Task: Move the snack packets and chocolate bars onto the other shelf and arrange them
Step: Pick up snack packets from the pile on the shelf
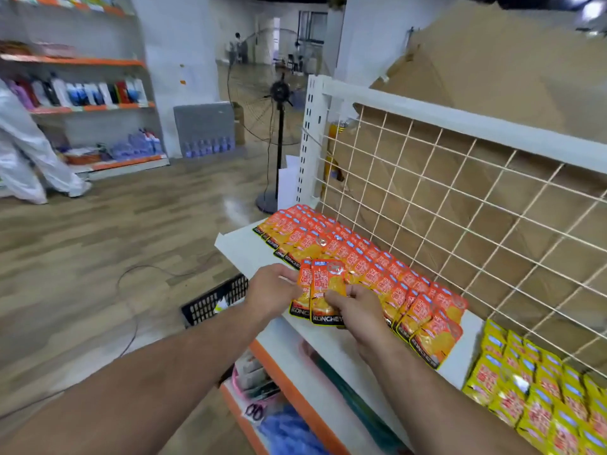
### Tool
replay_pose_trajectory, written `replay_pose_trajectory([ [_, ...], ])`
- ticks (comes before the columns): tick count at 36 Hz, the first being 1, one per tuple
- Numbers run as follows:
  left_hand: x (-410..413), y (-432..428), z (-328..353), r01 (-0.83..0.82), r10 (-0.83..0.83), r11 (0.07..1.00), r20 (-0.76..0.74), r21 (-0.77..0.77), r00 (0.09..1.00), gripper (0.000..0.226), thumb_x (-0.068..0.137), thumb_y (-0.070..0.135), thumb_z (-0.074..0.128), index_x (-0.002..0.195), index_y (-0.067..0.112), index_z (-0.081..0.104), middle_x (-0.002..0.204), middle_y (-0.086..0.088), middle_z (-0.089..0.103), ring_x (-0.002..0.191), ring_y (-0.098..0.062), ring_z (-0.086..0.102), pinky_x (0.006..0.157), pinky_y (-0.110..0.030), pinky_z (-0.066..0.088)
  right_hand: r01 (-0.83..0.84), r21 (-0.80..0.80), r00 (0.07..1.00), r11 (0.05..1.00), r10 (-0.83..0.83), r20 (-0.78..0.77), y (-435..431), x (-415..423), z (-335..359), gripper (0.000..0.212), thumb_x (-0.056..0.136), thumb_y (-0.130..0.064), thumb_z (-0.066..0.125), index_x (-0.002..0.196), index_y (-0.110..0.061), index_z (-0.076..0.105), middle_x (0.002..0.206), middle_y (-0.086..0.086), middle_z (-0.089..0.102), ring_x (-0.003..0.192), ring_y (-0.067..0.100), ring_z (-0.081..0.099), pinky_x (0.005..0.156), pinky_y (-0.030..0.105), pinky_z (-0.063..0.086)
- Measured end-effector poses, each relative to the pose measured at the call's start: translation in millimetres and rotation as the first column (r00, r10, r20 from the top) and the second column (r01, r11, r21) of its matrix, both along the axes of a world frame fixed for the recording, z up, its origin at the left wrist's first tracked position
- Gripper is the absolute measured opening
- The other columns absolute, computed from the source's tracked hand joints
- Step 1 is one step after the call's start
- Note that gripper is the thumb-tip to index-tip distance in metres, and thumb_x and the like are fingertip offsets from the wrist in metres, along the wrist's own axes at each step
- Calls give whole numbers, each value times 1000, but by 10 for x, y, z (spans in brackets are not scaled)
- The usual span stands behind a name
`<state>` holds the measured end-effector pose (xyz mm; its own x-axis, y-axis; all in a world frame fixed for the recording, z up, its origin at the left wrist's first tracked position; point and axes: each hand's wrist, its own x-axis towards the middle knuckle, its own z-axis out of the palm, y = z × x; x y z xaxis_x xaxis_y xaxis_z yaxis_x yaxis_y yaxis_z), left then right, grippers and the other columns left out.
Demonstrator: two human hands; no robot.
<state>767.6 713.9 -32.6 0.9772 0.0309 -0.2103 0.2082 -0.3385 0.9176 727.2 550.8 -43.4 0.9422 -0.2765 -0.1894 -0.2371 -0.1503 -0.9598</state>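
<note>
Both hands hold a small stack of orange snack packets [320, 292] over the front of the white shelf [244, 247]. My left hand [271, 289] grips the stack's left edge. My right hand [356, 307] pinches its lower right side. Behind the stack, several rows of the same orange snack packets [358, 257] lie overlapping along the wire mesh back. Yellow snack packets [538, 392] lie in rows further right on the same shelf. No chocolate bars are visible.
A black plastic basket [213, 300] sits on the floor left of the shelf. Lower shelves [295, 399] with orange edges hold mixed goods. A standing fan [279, 126] is behind, a person in white [23, 149] walks at far left by stocked shelves.
</note>
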Motion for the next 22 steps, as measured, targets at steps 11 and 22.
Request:
replay_pose_trajectory([
  [11, 759, -130, -122, 86, -89, 994, 28, 71, 996, 18, 79, 12, 76, 78, 26, 65, 86, 7, 66, 74, -17, 62, 60, -23, 46, 87, -25, 995, 996, -88, -42, -102, 578, -146, 18, 82, -19, 79, 85, -12, 62, 74, 9, 56, 67, 17, 49, 61, 30, 35],
  [22, 1492, -232, -269, 260, -288, 928, 69, 268, 955, 12, 82, 13, 70, 81, 25, 65, 100, 1, 71, 93, -18, 63, 81, -23, 48, 305, 46, 949, 951, -299, -100, -84, 904, -225, 16, 82, -17, 80, 78, -12, 66, 77, 14, 67, 70, 22, 58, 71, 35, 45],
])
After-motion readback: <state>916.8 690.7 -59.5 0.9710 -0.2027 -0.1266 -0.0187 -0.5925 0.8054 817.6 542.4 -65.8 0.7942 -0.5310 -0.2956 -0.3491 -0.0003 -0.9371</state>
